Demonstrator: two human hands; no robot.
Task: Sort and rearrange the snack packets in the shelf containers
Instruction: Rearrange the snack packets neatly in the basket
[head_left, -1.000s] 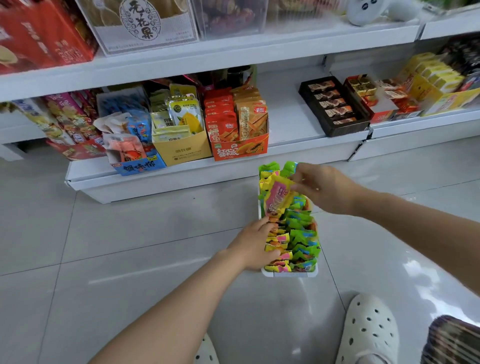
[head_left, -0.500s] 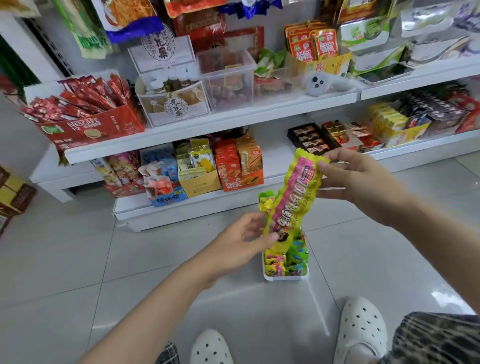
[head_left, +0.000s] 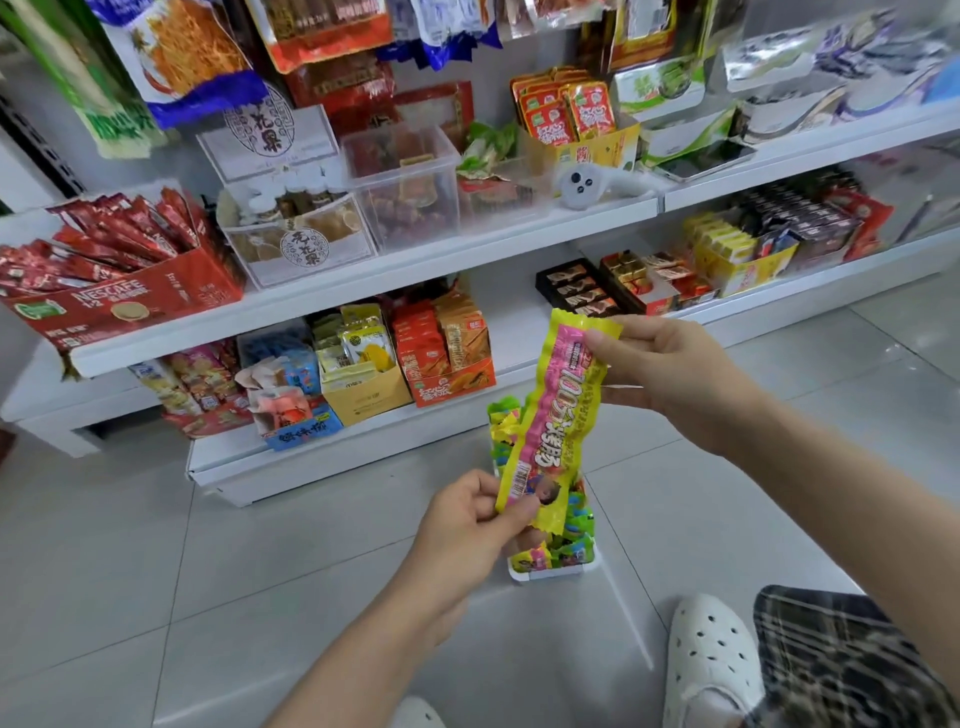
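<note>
Held packet: a long yellow-and-pink snack packet is stretched at a slant between both hands, above the white container on the floor
Right hand: the right hand has its grip pinching the packet's upper end, thumb on the printed face, fingers behind
Left hand: the left hand has its grip pinching the packet's lower end, thumb on top near the barcode
Container: a narrow white container stands on the grey tiled floor, just in front of the lowest shelf, packed with small green, yellow and pink packets; the held packet hides much of it
Lowest shelf: the bottom shelf carries a blue box, a tan box of yellow packets and an orange box of red and orange packets, side by side; to the right, well apart, sits a black tray of chocolates
Middle shelf: a red Nescafe box of stick sachets stands at the left, beside clear plastic tubs; a white handheld controller lies near the shelf edge
Person: a white perforated clog and a checked trouser leg show at lower right
</note>
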